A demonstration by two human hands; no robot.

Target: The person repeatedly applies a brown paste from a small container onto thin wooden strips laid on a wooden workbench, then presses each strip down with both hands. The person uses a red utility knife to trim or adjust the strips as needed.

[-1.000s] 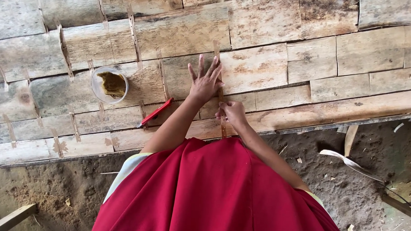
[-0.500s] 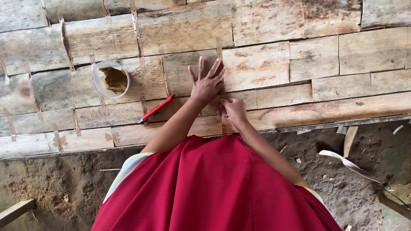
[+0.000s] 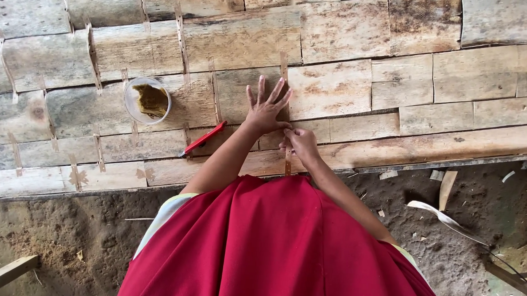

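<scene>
On rough planks [image 3: 347,87], thin strip [image 3: 287,161]

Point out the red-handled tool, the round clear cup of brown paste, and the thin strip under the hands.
Red-handled tool [image 3: 203,139], head view, mid-handle.
Round clear cup of brown paste [image 3: 148,99], head view, on the paste.
Thin brown strip [image 3: 288,165], head view, lower end.

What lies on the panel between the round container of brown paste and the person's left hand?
A red-handled tool lies there on the boards, head view.
</scene>
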